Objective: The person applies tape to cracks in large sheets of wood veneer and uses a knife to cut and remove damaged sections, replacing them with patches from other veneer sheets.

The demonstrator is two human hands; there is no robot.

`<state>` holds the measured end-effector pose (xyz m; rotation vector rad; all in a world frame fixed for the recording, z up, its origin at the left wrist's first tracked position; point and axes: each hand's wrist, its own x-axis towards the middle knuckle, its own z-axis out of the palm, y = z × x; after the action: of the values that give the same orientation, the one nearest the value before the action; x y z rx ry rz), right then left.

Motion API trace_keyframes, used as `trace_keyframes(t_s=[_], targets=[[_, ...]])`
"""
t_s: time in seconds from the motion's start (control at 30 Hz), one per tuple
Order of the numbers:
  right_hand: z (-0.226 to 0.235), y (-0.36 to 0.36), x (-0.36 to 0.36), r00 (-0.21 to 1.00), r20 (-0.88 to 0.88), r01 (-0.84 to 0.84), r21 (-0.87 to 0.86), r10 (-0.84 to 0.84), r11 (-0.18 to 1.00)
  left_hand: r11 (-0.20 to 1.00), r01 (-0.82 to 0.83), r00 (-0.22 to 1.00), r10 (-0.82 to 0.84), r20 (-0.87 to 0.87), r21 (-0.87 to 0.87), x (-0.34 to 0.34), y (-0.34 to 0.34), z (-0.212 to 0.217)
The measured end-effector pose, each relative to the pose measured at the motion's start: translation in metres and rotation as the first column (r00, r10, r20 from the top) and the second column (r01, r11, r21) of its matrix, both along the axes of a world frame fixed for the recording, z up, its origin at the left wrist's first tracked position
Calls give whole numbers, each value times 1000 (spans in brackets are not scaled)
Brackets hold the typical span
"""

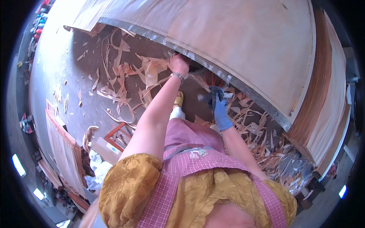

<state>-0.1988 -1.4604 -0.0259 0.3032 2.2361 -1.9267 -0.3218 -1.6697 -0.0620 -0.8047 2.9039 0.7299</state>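
Blue-gloved, the right hand (pixel 219 108) is gripping a tool (pixel 228 95) by the near edge of the worktop (pixel 250 94); the left hand (pixel 179 65) is reaching there, its grip hidden.

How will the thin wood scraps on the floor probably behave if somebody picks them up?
The scraps probably lift easily, looking thin for their area. The long ones likely flex, as several lie curled. Narrow ones may split, since many edges look ragged.

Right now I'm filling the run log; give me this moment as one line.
Left hand: bare, at metal edge | Right hand: blue-gloved, holding small pale object, blurred | Floor: thin wood scraps
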Motion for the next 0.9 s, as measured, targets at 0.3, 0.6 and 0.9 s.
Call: trace_keyframes(t_s=[0.3,0.6,0.9], targets=[[-87,-124,-85,920,57,389,-249,-387,887,937,192,981,-175,83,-291,-18,-47,-59],[-147,-108,-91,984,133,-172,889,120,424,819,289,957,-250,145,-496,-3,-191,8],[-143,-89,-55,853,329,342,238,-406,909,617,-67,937,308,162,-784,129,-418,116]])
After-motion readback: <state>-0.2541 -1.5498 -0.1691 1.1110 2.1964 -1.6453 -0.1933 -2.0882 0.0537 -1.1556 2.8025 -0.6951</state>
